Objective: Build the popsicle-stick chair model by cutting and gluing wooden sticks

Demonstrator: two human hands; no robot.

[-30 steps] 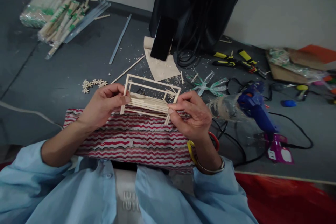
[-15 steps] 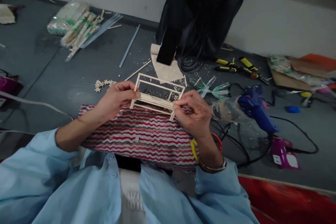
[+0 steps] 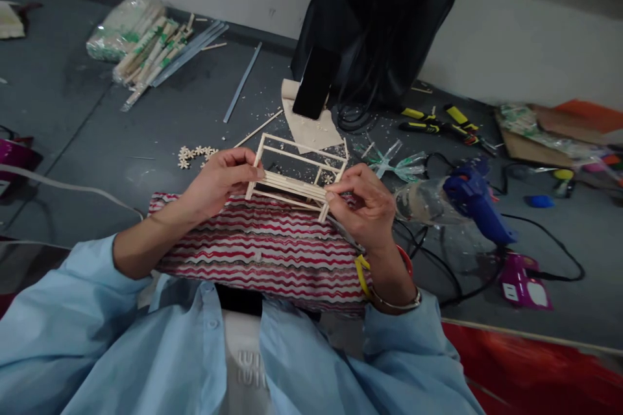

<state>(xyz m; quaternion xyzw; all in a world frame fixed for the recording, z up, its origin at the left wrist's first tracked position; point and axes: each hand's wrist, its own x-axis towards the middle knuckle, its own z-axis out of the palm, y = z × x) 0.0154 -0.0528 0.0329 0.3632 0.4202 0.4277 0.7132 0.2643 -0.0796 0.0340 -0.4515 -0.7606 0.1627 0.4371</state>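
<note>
Both of my hands grip a small bench-like frame [image 3: 292, 185] built of thin pale wooden sticks. My left hand [image 3: 224, 178] pinches its left end between thumb and fingers. At the right end, the thumb and fingers of my right hand [image 3: 366, 202] are closed on the frame's corner. Several sticks lie side by side as a slatted strip across the frame, below an open rectangle of sticks. Under the frame and my wrists lies a red, white and grey striped cloth bundle [image 3: 257, 253]. My fingers hide the frame's ends.
A blue glue gun [image 3: 474, 198] rests on a clear plastic bottle [image 3: 416, 204] at right, its cables trailing. Yellow-black pliers [image 3: 438, 126], a phone [image 3: 315, 84], a black bag [image 3: 379, 19], flower-shaped wooden pieces [image 3: 192, 155] and wrapped stick bundles [image 3: 156, 55] lie on the grey table [image 3: 63, 110].
The camera view has shifted slightly, and the frame with both hands sits a little further right in it. Both hands keep their hold on the frame.
</note>
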